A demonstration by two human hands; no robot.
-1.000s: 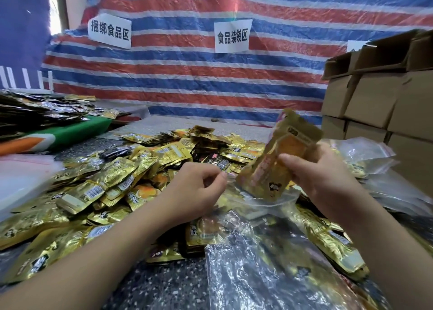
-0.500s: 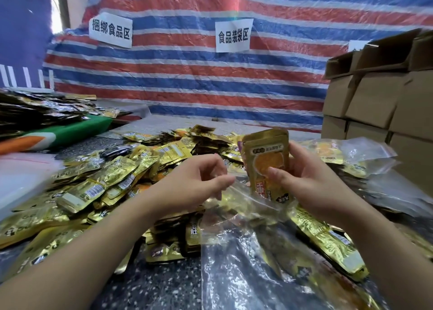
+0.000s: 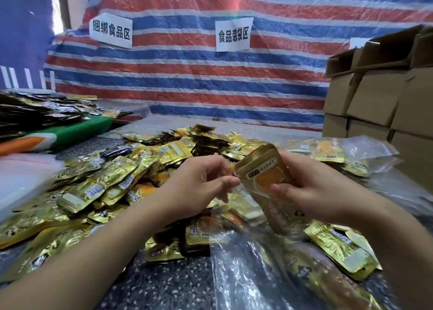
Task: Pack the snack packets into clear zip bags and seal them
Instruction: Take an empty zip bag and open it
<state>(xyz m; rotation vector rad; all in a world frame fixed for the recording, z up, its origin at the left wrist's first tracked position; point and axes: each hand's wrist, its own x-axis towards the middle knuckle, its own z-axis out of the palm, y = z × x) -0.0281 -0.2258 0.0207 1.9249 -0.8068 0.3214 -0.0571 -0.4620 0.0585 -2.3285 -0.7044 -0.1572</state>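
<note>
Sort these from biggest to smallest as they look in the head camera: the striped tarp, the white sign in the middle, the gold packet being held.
1. Striped tarp
2. Gold packet, though nearness enlarges it
3. White sign

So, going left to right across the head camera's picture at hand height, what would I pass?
Heap of gold snack packets → left hand → gold packet held up → right hand → filled clear bag → cardboard boxes.

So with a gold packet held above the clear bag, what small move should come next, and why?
Probably slide the gold packet down into the clear zip bag. The right hand grips it above the bag, its lower end apparently already behind plastic, while the left hand seems to pinch the bag's edge.
</note>
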